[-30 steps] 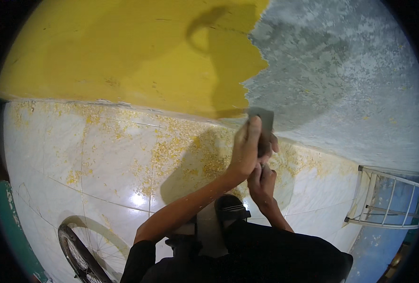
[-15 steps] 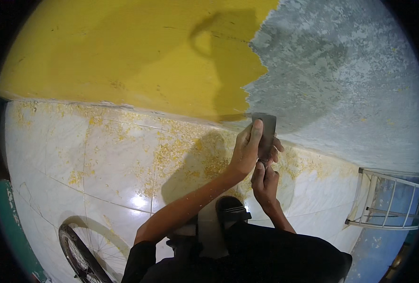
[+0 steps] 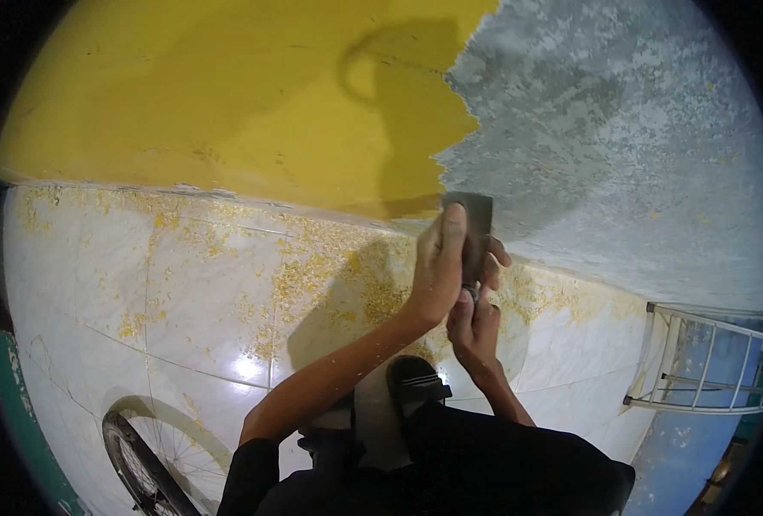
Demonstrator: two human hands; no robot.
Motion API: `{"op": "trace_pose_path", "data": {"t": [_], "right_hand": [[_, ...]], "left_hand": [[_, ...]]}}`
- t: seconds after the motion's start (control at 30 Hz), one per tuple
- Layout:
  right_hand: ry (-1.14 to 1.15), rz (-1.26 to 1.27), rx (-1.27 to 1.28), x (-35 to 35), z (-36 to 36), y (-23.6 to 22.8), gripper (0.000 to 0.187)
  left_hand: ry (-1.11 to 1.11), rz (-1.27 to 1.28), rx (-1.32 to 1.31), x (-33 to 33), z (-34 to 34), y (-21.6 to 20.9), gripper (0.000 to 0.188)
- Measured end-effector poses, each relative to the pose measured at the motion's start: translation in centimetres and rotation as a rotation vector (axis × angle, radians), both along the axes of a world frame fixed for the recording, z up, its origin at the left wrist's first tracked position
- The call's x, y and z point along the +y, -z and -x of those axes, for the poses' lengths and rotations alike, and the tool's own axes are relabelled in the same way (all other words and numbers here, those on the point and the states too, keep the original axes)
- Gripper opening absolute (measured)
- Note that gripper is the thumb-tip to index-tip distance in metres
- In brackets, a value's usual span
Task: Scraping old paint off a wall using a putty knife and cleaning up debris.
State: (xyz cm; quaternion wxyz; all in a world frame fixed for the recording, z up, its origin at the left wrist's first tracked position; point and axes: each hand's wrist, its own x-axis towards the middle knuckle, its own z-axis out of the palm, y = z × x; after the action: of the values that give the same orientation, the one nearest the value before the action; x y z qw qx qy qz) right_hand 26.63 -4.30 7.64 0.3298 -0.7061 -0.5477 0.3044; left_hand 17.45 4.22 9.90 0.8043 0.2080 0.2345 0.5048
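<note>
Head camera shows the left hand (image 3: 437, 271) and right hand (image 3: 476, 335) both gripping a flat grey metal scraper (image 3: 479, 215) at the lower edge of a partly stripped yellow wall (image 3: 269, 120), where uneven pressure could make it skid and gouge.

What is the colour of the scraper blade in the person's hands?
The scraper blade is dark grey; it shows best in the head view.
</note>
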Motion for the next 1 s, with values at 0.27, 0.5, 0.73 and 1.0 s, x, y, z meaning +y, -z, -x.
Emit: {"op": "trace_pose_path", "data": {"t": [0.27, 0.5, 0.73, 1.0], "right_hand": [[-0.043, 0.016, -0.004, 0.3, -0.7, -0.7, 0.023], [-0.112, -0.037, -0.075, 0.6, 0.2, -1.7, 0.023], [-0.101, -0.073, -0.117, 0.8, 0.2, -2.1, 0.018], [-0.037, 0.055, -0.079, -0.4, -1.1, 0.2, 0.024]], "left_hand": [[0.018, -0.073, -0.021, 0.4, 0.5, -0.5, 0.049], [-0.047, -0.021, -0.001, 0.1, 1.1, -1.7, 0.05], [-0.031, 0.05, -0.007, -0.2, 0.3, -1.8, 0.051], [0.013, 0.059, -0.032, -0.3, -0.7, 1.0, 0.05]]}}
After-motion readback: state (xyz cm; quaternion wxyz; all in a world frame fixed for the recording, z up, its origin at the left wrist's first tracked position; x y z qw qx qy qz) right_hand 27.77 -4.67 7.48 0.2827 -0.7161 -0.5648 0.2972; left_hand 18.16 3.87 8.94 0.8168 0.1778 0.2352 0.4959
